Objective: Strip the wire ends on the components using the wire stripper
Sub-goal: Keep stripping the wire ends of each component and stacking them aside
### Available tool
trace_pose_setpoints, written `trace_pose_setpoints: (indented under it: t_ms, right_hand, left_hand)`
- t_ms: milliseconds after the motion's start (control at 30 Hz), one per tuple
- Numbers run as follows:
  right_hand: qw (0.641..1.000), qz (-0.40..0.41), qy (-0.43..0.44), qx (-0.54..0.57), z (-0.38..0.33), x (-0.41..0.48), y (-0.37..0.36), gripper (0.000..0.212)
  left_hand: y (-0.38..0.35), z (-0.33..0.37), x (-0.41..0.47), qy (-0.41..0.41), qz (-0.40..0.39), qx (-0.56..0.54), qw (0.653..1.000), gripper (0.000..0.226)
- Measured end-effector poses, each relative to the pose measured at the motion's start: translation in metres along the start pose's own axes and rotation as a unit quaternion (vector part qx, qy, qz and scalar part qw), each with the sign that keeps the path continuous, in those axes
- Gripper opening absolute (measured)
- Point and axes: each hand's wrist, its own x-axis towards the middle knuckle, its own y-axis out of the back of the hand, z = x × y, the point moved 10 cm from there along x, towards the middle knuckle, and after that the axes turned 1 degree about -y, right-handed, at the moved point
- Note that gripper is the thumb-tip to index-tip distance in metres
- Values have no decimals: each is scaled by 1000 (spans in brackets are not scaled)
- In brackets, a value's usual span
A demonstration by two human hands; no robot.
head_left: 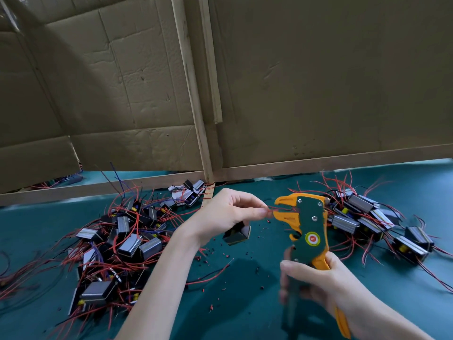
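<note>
Nearest me, my right hand [326, 285] grips the handles of the wire stripper [307, 224], fingers curled round them; the fingertips are blurred, so I cannot tell how hard the handles are squeezed. The tool's long axis runs from that hand up and away from me, leaning slightly left, with the orange head at the far end. Its jaws face left, toward my other hand.

My left hand [230, 212] sits just left of the head, thumb and fingertips pinching a red wire [269, 210]. The wire lies roughly level and its end reaches in between the jaws. A dark component [236, 234] hangs just beneath that hand, above the green mat [245, 303].

Between my two forearms the mat is open, dotted with small bits of insulation [220, 256]. Left of the left forearm lies a dense heap of components [117, 244] tangled in red wires, close against the arm. Beyond and right of the right hand lies a second heap [367, 217], just behind the stripper's head.

Farther off, a wooden frame [196, 94] and a cardboard wall [318, 82] close off the mat's back edge.
</note>
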Motion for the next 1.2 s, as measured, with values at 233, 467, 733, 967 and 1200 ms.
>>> trace_pose_setpoints:
  t_ms: [233, 467, 733, 967, 1200]
  right_hand:
    - [996, -9, -32, 77, 1, 7, 10, 27]
    - [991, 2, -82, 103, 13, 11, 19, 22]
    - [988, 7, -105, 116, 19, 15, 24, 18]
    - [984, 12, -110, 138, 17, 16, 26, 27]
    - [984, 12, -121, 127, 17, 13, 25, 23]
  left_hand:
    - [22, 10, 2, -41, 92, 106, 989, 8]
    - [-2, 81, 21, -234, 246, 213, 916, 13]
    - [-113, 82, 87, -188, 64, 225, 954, 32]
    - [-75, 56, 46, -110, -16, 247, 963, 29]
    - [42, -67, -27, 278, -164, 445, 835, 28]
